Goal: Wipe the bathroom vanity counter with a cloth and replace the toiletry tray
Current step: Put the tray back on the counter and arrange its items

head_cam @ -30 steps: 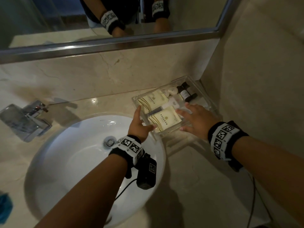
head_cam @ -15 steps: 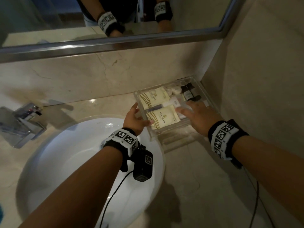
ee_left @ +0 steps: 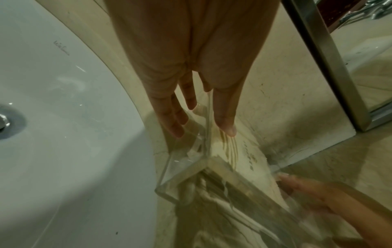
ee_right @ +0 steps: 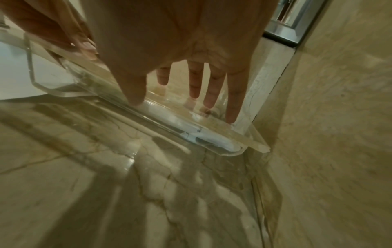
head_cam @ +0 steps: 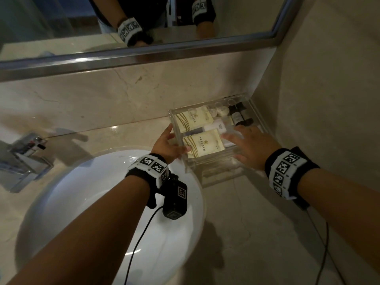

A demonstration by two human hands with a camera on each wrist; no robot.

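A clear acrylic toiletry tray [head_cam: 207, 165] sits on the beige marble counter [head_cam: 246, 233] in the back right corner. It holds two cream packets [head_cam: 202, 145], a white tube and small dark bottles [head_cam: 236, 117]. My left hand [head_cam: 174, 138] lies along the tray's left wall, fingers straight outside it and thumb over the rim [ee_left: 203, 130]. My right hand [head_cam: 236, 140] is spread over the tray's front right part. Its straight fingertips touch the rim and the thumb rests on the front wall [ee_right: 184, 107]. The tray's corner [ee_left: 180, 177] stands just past the basin's edge.
A white round basin [head_cam: 92, 202] fills the counter's left half, with a chrome faucet [head_cam: 24, 157] at far left. The mirror [head_cam: 144, 27] and backsplash run behind the tray. A marble side wall [head_cam: 329, 99] stands close on its right.
The tray has slid a little farther back toward the corner, and both hands have gone with it, staying flat against it.
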